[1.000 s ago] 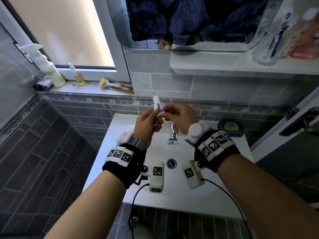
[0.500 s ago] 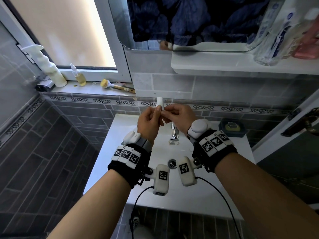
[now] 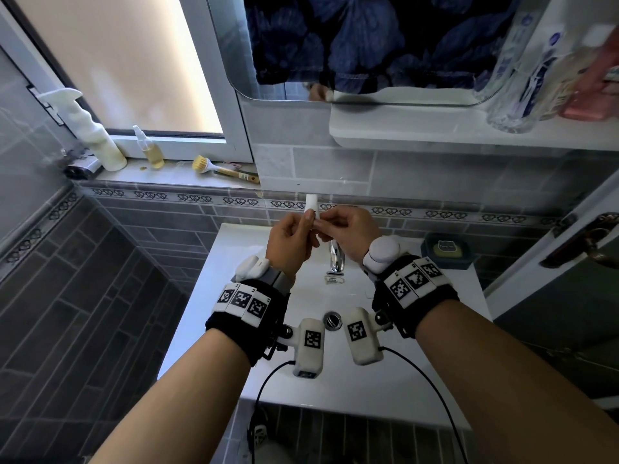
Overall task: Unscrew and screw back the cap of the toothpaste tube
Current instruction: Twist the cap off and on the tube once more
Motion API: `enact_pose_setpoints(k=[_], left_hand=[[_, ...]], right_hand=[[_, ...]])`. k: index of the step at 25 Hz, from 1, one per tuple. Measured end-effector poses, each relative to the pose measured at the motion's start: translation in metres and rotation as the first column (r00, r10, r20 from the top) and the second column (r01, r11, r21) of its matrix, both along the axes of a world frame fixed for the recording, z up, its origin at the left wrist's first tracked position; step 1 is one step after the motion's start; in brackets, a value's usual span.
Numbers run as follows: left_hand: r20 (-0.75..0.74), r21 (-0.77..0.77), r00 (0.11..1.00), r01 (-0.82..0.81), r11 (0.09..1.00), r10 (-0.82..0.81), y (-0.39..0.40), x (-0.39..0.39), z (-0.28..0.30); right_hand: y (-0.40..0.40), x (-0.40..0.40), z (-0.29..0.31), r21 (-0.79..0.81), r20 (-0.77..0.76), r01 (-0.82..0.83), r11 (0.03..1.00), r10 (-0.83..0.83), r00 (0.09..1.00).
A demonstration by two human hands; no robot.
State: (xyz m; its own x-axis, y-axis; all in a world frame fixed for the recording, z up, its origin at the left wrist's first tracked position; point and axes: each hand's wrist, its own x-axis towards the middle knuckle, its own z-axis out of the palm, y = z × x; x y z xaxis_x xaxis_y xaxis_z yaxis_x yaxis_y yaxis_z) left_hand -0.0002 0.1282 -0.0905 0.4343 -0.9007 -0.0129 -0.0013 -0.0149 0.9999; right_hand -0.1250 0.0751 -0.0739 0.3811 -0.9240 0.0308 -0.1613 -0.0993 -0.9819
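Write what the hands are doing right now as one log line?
left hand: holds small white toothpaste tube upright | right hand: pinches its lower end | cap: hidden | over white ceramic sink

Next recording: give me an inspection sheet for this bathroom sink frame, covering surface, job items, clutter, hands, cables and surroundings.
Surface: white sink, bare around the faucet and drain.
Job items: white toothpaste tube held upright above the faucet; the cap end is hidden by fingers, so cap state cannot be told.
Clutter: soap dish at the sink's back right corner.
Hands: left hand grips the tube's lower part; right hand pinches at the same spot.
Cables: black cables run from the wrist-worn devices down past the sink's front edge.
Surroundings: spray bottle, small pump bottle and brush on the window ledge; bottles on the shelf under the mirror.
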Motion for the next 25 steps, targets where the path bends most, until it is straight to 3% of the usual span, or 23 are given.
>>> enact_pose_setpoints(k=[2, 6, 9, 11, 14, 18, 21, 25], left_hand=[[0.024, 0.044, 0.999, 0.022, 0.999, -0.023, 0.0, 0.004, -0.001], [0.235, 0.149, 0.97, 0.021, 0.989, -0.056, 0.001, 0.006, 0.002], [0.276, 0.153, 0.961, -0.022, 0.988, -0.021, 0.003, 0.004, 0.018], [0.133, 0.127, 0.991, -0.025, 0.992, 0.008, -0.003, 0.013, 0.039], [-0.214, 0.122, 0.969, 0.154, 0.981, -0.125, -0.021, 0.018, 0.082], [-0.349, 0.019, 0.907, 0.258, 0.966, -0.236, -0.059, 0.006, 0.144], [-0.52, -0.101, 0.803, 0.281, 0.954, -0.292, -0.077, 0.001, 0.175], [-0.491, -0.141, 0.79, 0.343, 0.929, -0.367, -0.09, -0.045, 0.196]], right_hand=[[0.002, -0.003, 0.002, -0.034, -0.032, -0.028, 0.999, 0.026, 0.999], [0.005, -0.013, 0.002, -0.042, -0.125, -0.08, 0.996, 0.074, 0.989], [0.01, -0.008, 0.01, -0.026, -0.126, -0.113, 0.993, 0.109, 0.986], [0.003, 0.006, 0.026, -0.094, -0.166, -0.078, 0.993, 0.061, 0.984], [-0.014, 0.007, 0.062, -0.2, -0.165, 0.051, 0.979, -0.085, 0.983], [-0.041, -0.022, 0.127, -0.227, -0.023, 0.15, 0.962, -0.159, 0.987], [-0.051, -0.037, 0.171, -0.076, 0.228, 0.215, 0.974, -0.193, 0.954], [-0.052, -0.082, 0.184, 0.015, 0.311, 0.369, 0.929, -0.355, 0.882]])
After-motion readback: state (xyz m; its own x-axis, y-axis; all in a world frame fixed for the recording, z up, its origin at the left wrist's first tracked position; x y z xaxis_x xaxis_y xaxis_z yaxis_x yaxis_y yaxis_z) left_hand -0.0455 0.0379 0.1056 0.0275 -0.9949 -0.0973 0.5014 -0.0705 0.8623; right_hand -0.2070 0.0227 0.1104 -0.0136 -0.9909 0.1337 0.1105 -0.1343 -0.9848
